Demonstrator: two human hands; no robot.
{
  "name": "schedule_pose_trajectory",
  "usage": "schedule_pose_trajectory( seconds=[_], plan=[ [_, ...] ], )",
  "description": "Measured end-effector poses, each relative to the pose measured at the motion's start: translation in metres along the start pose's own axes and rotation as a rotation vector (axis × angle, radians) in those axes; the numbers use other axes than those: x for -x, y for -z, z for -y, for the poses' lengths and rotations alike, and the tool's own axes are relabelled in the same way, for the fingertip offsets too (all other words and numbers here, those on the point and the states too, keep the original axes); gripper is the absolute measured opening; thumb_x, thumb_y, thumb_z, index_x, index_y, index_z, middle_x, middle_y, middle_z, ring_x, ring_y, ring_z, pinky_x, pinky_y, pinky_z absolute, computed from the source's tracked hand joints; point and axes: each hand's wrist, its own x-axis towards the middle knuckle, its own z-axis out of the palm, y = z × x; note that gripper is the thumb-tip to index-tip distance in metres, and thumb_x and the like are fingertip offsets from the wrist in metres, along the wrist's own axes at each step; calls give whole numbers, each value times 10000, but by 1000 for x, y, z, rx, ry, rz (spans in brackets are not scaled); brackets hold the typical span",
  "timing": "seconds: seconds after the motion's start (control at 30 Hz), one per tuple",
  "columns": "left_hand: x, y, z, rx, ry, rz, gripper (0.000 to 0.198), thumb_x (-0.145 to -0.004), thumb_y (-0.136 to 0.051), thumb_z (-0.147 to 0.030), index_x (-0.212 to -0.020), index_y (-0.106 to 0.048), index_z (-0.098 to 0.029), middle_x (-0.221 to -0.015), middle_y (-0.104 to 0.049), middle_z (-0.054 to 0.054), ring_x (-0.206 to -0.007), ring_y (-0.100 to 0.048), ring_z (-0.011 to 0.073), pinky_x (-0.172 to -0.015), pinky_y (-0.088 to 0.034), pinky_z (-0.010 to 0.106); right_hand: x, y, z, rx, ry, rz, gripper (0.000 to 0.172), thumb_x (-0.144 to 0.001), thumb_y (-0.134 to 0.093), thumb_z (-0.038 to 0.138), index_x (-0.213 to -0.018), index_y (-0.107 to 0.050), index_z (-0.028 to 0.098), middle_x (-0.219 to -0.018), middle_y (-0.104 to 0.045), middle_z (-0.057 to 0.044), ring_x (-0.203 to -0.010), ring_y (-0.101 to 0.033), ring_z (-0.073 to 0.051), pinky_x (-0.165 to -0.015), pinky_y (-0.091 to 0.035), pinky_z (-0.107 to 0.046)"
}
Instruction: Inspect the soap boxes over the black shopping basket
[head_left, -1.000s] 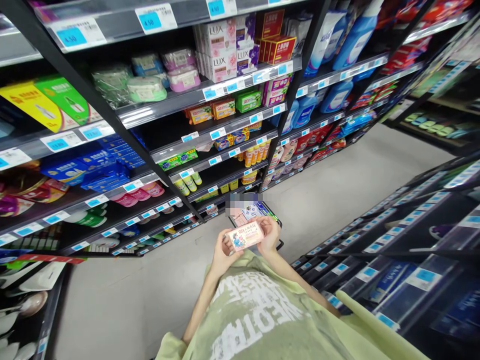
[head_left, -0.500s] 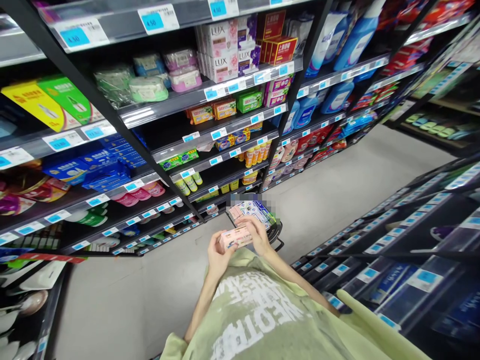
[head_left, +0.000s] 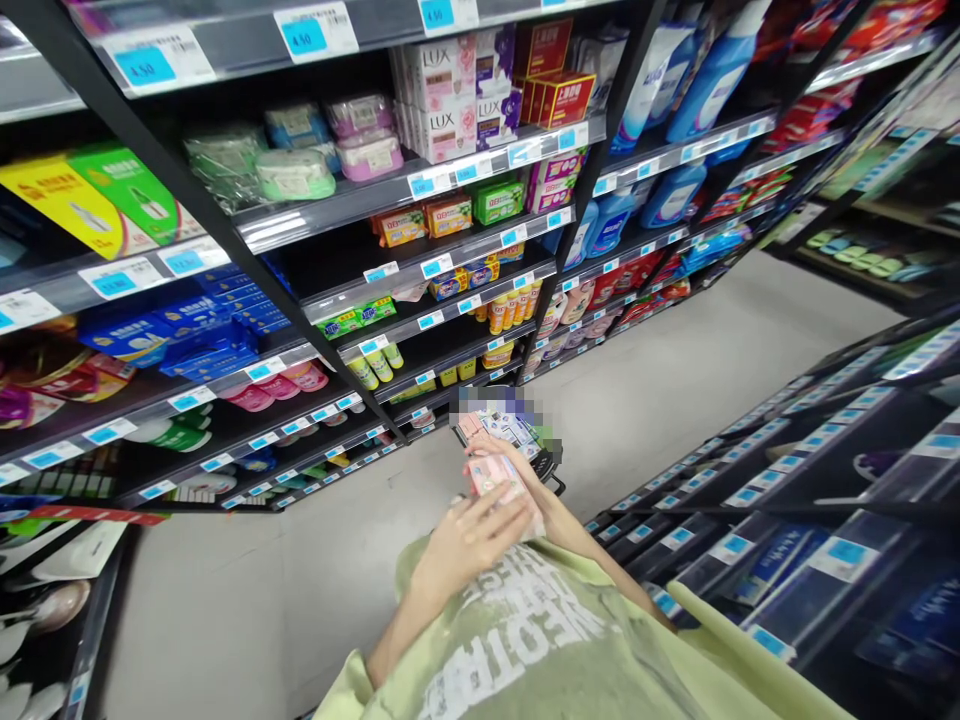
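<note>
A small pink printed box (head_left: 492, 472), of the size of a soap box, lies tilted between my hands in front of my shirt. My right hand (head_left: 523, 470) is closed round its far side. Across its near face rest the fingers of my left hand (head_left: 472, 535), stretched out and a little apart, covering part of the print. Just beyond my hands is a black basket or cart (head_left: 556, 484), its rim partly showing. Packages (head_left: 504, 425) lie in it, partly pixelated, so their kind cannot be read.
Shelves ahead hold boxed LUX soaps (head_left: 448, 130), soap dishes (head_left: 296, 175), wrapped orange bars (head_left: 448, 216) and blue bottles (head_left: 615, 222). Dark shelving with price tags (head_left: 846, 556) stands close on my right. Grey floor (head_left: 330, 560) runs between them.
The pink box has turned from lying crosswise to pointing toward me. My left hand has moved from its left end onto its near face, and its fingers have straightened.
</note>
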Motion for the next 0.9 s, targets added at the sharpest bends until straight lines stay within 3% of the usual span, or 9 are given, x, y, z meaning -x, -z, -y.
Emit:
schedule_pose_trajectory(
  seconds=[0.07, 0.17, 0.27, 0.4, 0.67, 0.8, 0.9],
  plan=[
    [-6, 0, -7, 24, -77, -3, 303, -971, -503, -96, -1244, -622, -152, -1241, -715, 68, -1235, -627, 259, -736, -569, 299, 3, 1, 0, 2, -56, 31, 403, -751, -597, 661, -905, -647, 292, -700, -662, -37, -513, -554, -201, -532, -405, -363],
    [-8, -2, -11, 228, -65, -10, 385, -948, -538, -80, -1312, -598, -194, -1228, -720, 70, -1236, -629, 275, -807, -575, 327, 7, -1, 1, 50, -75, 99, 370, -763, -532, 688, -813, -637, 336, -622, -614, -33, -454, -479, -189, -539, -360, -382],
    [-4, -1, -9, 378, -13, 40, 510, -939, -559, -95, -1423, -518, -252, -1270, -699, 76, -1257, -616, 284, -845, -582, 353, 10, -6, 6, 116, -81, 194, 345, -784, -503, 665, -753, -635, 347, -627, -619, -48, -509, -524, -209, -606, -367, -400],
    [9, 0, -2, 421, 3, 120, 519, -962, -531, -144, -1467, -474, -254, -1310, -675, 97, -1320, -566, 259, -891, -582, 350, 14, -10, 13, 184, -94, 215, 361, -800, -541, 644, -729, -647, 307, -643, -643, -62, -549, -559, -223, -634, -391, -404],
    [42, -13, 5, 335, 60, -96, 454, -936, -604, -156, -1385, -562, -207, -1230, -715, 108, -1227, -631, 248, -923, -565, 361, 9, -18, 11, 198, -80, 241, 420, -908, -513, 575, -847, -657, 186, -729, -736, -79, -638, -668, -208, -639, -495, -316],
    [52, -14, 5, 280, 72, -160, 450, -887, -683, -151, -1327, -606, -195, -1145, -747, 84, -1123, -677, 240, -863, -571, 336, 9, -22, 3, 269, -55, 229, 395, -914, -549, 556, -979, -668, 184, -781, -749, -63, -696, -715, -225, -624, -544, -308],
    [52, -12, 4, 309, 98, -189, 421, -885, -691, -168, -1298, -623, -216, -1103, -758, 70, -1089, -693, 235, -848, -578, 335, 8, -24, 1, 323, 2, 288, 369, -908, -565, 543, -947, -685, 196, -760, -742, -50, -697, -715, -221, -625, -554, -302]
  ],
)
